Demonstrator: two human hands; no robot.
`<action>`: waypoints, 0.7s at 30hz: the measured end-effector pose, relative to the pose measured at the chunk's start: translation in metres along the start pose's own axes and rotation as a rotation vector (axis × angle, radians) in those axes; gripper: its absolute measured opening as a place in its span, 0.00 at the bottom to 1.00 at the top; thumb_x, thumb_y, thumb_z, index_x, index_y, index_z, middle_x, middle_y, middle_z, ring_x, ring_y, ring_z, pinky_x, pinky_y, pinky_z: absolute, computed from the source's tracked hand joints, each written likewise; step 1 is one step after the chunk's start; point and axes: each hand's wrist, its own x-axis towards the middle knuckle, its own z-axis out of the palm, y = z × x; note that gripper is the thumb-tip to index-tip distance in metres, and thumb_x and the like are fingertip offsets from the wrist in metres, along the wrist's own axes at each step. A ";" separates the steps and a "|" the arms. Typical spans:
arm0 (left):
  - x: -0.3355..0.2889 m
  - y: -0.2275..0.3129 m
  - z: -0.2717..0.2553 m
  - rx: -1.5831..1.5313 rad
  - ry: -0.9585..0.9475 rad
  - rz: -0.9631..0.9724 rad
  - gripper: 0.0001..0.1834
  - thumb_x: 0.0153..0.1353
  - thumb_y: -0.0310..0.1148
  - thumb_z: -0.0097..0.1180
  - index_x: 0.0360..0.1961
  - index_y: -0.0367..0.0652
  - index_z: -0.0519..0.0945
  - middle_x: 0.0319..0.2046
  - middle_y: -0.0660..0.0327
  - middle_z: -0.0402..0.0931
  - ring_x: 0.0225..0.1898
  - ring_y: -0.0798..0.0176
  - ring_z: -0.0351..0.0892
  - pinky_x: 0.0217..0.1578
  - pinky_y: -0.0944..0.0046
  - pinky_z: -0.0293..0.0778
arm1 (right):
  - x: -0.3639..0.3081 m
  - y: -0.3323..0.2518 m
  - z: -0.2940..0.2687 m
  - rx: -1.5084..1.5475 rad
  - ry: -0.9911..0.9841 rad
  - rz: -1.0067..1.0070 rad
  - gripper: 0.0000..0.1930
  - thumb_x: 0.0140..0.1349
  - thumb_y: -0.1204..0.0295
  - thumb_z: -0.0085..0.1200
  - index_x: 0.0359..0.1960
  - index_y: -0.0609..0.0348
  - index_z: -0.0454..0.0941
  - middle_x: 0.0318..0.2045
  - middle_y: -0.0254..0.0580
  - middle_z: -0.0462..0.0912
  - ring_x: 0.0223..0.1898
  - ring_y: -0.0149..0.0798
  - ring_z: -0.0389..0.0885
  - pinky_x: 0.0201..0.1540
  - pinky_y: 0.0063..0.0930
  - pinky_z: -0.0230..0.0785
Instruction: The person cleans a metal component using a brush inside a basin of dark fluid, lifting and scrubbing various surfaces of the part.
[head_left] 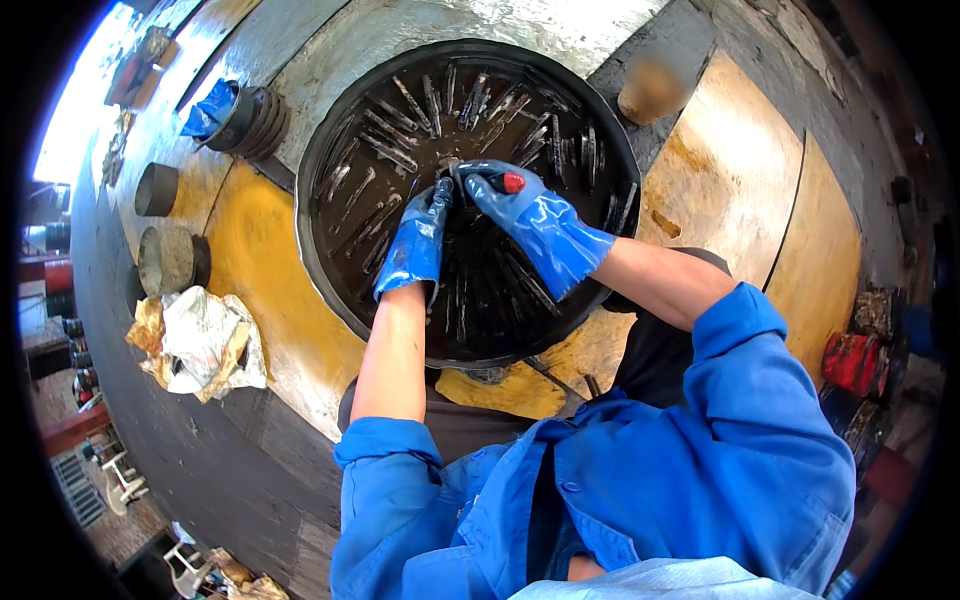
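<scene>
Gloves (548, 232) are bright blue; the jacket (640, 455) is plain blue. The pan (470, 52) is black; its black-and-grey strips (391, 153) form a radial pattern.

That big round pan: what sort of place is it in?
Probably a workshop, though I can't be sure: there are long blue gloves, the big round pan looks grimy inside, and stained sheets lie around it.

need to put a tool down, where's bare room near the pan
Two patches look bare: the yellow board between the crumpled cloth and the black pan, and the pale board right of the pan, beside the blurred brown object. The pan itself is crowded: strips line it, and the left hand and right hand are over its middle.
</scene>
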 end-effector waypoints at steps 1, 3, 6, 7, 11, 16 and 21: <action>0.011 -0.018 -0.001 -0.031 -0.009 0.003 0.34 0.75 0.53 0.53 0.63 0.30 0.76 0.58 0.44 0.81 0.60 0.54 0.78 0.64 0.59 0.68 | -0.006 -0.006 0.003 -0.005 -0.033 -0.016 0.13 0.69 0.70 0.60 0.53 0.58 0.85 0.43 0.39 0.90 0.44 0.28 0.86 0.53 0.25 0.78; 0.018 -0.033 0.004 -0.122 -0.012 0.043 0.32 0.75 0.52 0.54 0.62 0.30 0.78 0.54 0.46 0.83 0.55 0.56 0.81 0.59 0.59 0.72 | -0.011 -0.011 0.003 -0.010 -0.072 -0.037 0.13 0.69 0.71 0.60 0.53 0.58 0.85 0.44 0.39 0.90 0.45 0.28 0.86 0.54 0.25 0.78; 0.019 -0.042 0.009 -0.143 0.063 -0.071 0.30 0.76 0.53 0.52 0.58 0.33 0.81 0.49 0.54 0.85 0.49 0.62 0.78 0.56 0.60 0.73 | -0.002 -0.013 -0.003 0.036 -0.136 -0.029 0.12 0.71 0.71 0.58 0.53 0.59 0.85 0.44 0.38 0.90 0.45 0.27 0.85 0.53 0.25 0.77; -0.001 -0.001 0.029 -0.136 0.103 -0.172 0.32 0.76 0.55 0.52 0.57 0.32 0.81 0.46 0.53 0.85 0.46 0.61 0.78 0.54 0.59 0.74 | 0.002 -0.004 -0.021 0.079 -0.115 0.009 0.12 0.72 0.71 0.57 0.52 0.60 0.85 0.44 0.37 0.90 0.45 0.26 0.84 0.53 0.24 0.77; -0.014 0.028 0.021 -0.024 0.286 -0.287 0.38 0.74 0.63 0.48 0.60 0.33 0.78 0.48 0.50 0.84 0.46 0.59 0.78 0.50 0.56 0.75 | 0.035 -0.012 -0.028 -0.014 -0.118 0.047 0.12 0.76 0.70 0.52 0.52 0.59 0.86 0.38 0.33 0.90 0.37 0.25 0.83 0.42 0.22 0.77; -0.019 0.050 0.004 -0.232 0.277 -0.274 0.43 0.76 0.66 0.36 0.63 0.33 0.78 0.49 0.51 0.85 0.47 0.59 0.79 0.55 0.56 0.73 | 0.057 -0.004 -0.052 -0.436 0.059 0.248 0.14 0.73 0.61 0.57 0.50 0.54 0.86 0.35 0.37 0.90 0.32 0.32 0.84 0.39 0.31 0.77; -0.011 0.035 -0.015 -0.157 0.227 -0.252 0.37 0.81 0.57 0.30 0.64 0.35 0.77 0.57 0.52 0.83 0.57 0.56 0.80 0.61 0.58 0.69 | 0.058 -0.025 -0.029 -0.140 0.095 0.198 0.15 0.72 0.60 0.57 0.51 0.53 0.86 0.34 0.34 0.88 0.33 0.31 0.84 0.38 0.29 0.77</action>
